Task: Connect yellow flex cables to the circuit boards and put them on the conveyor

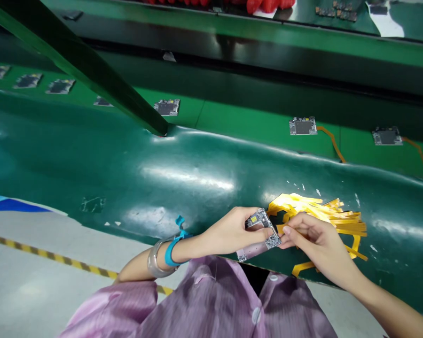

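My left hand (pixel 240 230) grips a circuit board (pixel 256 248) at the front edge of the green bench, its thumb lying across the board's face. With thumb and fingertips, my right hand (pixel 312 237) pinches an orange flex cable (pixel 280 228) at the board's right edge. Whether the cable's end is seated in the board cannot be made out. Just behind my right hand lies a loose heap of yellow-orange flex cables (pixel 345 220), some of them partly covered by the hand.
Beyond the green mat (pixel 183 159), several boards rest on a green strip; a board (pixel 302 126) and another board (pixel 387 136) at the right have orange cables attached. A slanted dark green post (pixel 127 101) stands at the left. Red items (pixel 268 4) sit on a shelf behind.
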Demonstrator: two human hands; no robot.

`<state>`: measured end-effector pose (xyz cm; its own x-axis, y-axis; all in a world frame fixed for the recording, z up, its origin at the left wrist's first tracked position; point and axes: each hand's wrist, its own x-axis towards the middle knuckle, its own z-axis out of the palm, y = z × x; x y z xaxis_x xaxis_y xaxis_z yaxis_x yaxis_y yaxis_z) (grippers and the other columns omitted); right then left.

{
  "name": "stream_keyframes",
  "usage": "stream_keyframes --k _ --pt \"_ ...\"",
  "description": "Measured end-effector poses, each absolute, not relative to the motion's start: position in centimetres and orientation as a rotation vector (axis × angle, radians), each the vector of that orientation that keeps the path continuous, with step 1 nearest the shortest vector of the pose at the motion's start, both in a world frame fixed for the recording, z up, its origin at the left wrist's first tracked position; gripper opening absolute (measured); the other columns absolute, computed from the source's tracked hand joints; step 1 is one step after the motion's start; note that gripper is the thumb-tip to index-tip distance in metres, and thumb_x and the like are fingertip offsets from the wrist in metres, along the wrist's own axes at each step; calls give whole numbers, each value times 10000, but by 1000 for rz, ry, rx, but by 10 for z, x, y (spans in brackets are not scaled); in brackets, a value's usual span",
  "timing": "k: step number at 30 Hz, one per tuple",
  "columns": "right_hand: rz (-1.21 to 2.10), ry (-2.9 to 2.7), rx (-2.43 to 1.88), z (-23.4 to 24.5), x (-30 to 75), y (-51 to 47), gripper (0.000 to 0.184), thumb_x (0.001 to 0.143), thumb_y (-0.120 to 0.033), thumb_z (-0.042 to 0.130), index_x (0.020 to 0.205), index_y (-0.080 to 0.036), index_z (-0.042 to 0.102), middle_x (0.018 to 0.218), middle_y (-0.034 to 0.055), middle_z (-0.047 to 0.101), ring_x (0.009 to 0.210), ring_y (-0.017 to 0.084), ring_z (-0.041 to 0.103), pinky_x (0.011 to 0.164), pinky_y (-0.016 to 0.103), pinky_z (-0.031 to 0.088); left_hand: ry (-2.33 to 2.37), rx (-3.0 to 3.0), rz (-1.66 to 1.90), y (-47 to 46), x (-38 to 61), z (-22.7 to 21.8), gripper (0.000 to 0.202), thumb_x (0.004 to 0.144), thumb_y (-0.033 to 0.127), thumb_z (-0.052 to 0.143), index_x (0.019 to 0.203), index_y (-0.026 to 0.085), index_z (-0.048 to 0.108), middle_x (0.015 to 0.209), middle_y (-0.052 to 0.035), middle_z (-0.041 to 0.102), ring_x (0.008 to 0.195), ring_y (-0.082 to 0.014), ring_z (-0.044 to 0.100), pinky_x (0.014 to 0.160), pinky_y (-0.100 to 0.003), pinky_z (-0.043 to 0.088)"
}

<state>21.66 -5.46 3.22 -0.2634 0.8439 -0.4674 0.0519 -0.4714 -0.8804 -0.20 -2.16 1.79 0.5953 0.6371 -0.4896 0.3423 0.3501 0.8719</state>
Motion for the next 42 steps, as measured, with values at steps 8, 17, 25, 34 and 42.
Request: stream_keyframes --k 8,17,25,34,42 --pt "1787 -1238 -1459 28 220 -62 243 902 -422 710 816 -200 663 761 34 726 723 173 731 701 265 628 993 1294 191 -21 -3 20 279 871 394 619 759 163 508 656 60 391 594 -79 320 507 -201 274" --pt "2073 -1332 -1424 30 223 -59 236 973 -428 591 895 -209 634 851 9 681 839 195 733 811 355 637 991 1435 151 -20 0 29 256 861 389 617 753 160 578 624 53 462 579 -79 374 502 -192 290" --pt "2125 -1372 -1456 30 222 -54 290 946 -457 611 844 -192 669 824 32 723 849 214 756 834 362 642 1003 1499 92 -17 2 32 222 847 367 620 767 161 601 637 43 515 585 -84 389 505 -201 284" --pt "2185 -1262 -1453 26 226 -52 291 896 -486 681 831 -204 716 805 30 748 831 230 768 829 373 649 929 1471 85 -13 2 30 304 894 431 602 760 162 556 636 48 478 585 -80 393 499 -199 270" --pt "2249 -1106 -1401 24 228 -47 361 853 -521 738 825 -161 737 784 31 728 841 223 771 821 325 651 898 1336 116 -10 5 24 309 870 413 624 736 157 516 645 59 411 594 -74 345 499 -191 269"
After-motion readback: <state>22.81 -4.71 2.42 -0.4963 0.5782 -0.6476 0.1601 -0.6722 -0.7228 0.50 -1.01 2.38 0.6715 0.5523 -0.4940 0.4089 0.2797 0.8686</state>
